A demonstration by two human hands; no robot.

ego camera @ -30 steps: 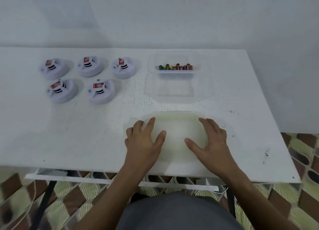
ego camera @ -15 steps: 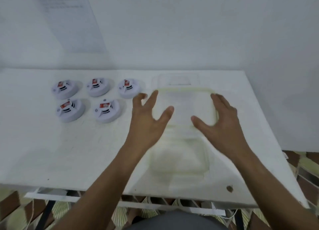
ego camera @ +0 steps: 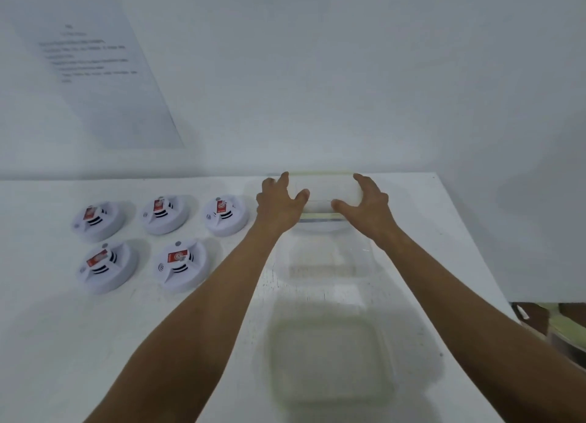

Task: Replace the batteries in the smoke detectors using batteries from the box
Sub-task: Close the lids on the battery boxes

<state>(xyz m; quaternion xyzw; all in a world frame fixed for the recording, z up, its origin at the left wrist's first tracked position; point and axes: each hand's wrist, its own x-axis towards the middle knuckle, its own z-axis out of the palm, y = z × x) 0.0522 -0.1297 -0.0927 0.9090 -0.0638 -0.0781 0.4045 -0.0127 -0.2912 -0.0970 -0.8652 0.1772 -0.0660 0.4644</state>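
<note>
At the table's far edge, both hands (ego camera: 323, 202) hold a lid (ego camera: 326, 191).

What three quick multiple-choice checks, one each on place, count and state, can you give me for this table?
1. Where do the smoke detectors lie?
A. Left of both hands
B. Right of both hands
C. On the wall

2. How many smoke detectors are there?
A. Three
B. Five
C. Seven

3. How is the lid held?
A. By one hand only
B. By both hands, one at each end
C. By no hand

Answers: 1 A, they sit on the table left of the left hand. 2 B, three at the back and two in front. 3 B, the left hand and the right hand curl their fingers round its ends.
</note>
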